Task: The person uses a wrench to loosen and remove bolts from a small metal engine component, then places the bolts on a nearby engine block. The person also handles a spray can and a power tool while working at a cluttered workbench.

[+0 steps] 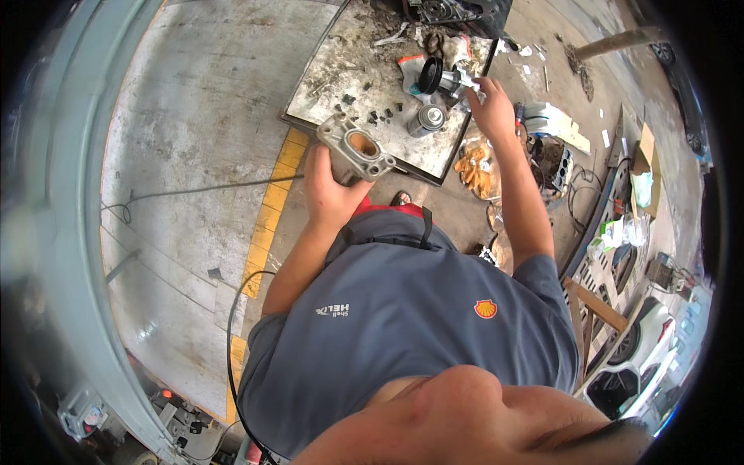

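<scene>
My left hand is closed around a grey cast-metal housing, lifted over the near edge of the workbench. Its flanged face, with an oval opening and bolt holes, points up; the brownish inside shows. Out to the right, my right hand has its fingers on the end of a silver metal part with a black pulley, over the bench's right side. The fingertips are partly hidden. Under that part lies an orange-and-white plastic packet. A silver spray can stands between my hands, and several small black bolts lie beside it.
Oily grime covers the metal-edged workbench. A dark engine assembly sits at its far end. On the floor to the right are orange-brown rags and an engine block. A black cable runs along my left side.
</scene>
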A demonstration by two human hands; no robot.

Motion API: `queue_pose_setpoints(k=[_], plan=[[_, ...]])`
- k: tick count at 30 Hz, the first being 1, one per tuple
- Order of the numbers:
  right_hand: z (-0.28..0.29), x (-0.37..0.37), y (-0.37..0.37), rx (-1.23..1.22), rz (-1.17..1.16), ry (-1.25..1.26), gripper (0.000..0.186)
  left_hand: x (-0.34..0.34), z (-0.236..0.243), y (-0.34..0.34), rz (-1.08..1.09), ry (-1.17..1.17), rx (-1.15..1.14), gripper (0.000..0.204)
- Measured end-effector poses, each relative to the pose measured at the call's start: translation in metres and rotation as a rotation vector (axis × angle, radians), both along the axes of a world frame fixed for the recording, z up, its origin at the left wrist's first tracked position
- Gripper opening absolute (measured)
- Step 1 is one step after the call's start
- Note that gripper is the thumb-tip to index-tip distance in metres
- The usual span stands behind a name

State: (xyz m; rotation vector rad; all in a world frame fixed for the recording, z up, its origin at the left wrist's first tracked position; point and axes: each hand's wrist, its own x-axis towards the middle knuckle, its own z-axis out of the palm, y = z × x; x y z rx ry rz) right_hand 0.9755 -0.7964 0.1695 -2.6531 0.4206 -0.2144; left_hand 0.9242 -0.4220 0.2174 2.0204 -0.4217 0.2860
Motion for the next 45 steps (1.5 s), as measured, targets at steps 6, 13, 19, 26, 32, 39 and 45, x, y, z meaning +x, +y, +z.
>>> queue_pose_setpoints(k=[6, 13, 19, 26, 32, 39, 45], plan=[[0.099, -0.118, 0.122, 0.587, 0.326, 0.009, 0.012, 0.020, -0.003, -0.017, -0.145, -0.101, 0.149, 0.069], [0.104, -0.135, 0.168, 0.385, 0.265, 0.017, 0.022, 0.033, -0.005, -0.028, -0.325, -0.182, 0.181, 0.062], [0.106, -0.140, 0.174, 0.413, 0.225, 0.094, 0.025, 0.035, -0.010, -0.028, -0.407, -0.179, 0.174, 0.062], [0.099, -0.146, 0.173, 0.430, 0.272, 0.111, 0.024, 0.032, -0.011, -0.024, -0.468, -0.205, 0.205, 0.062], [0.086, -0.150, 0.181, 0.459, 0.239, 0.073, 0.021, 0.026, -0.021, -0.018, -0.448, -0.196, 0.239, 0.059], [0.068, -0.167, 0.184, 0.586, 0.148, 0.078, 0.023, 0.017, -0.022, -0.016, -0.478, -0.179, 0.276, 0.056], [0.060, -0.177, 0.181, 0.633, 0.104, 0.115, 0.024, 0.000, -0.027, -0.019, -0.500, -0.008, 0.367, 0.056]])
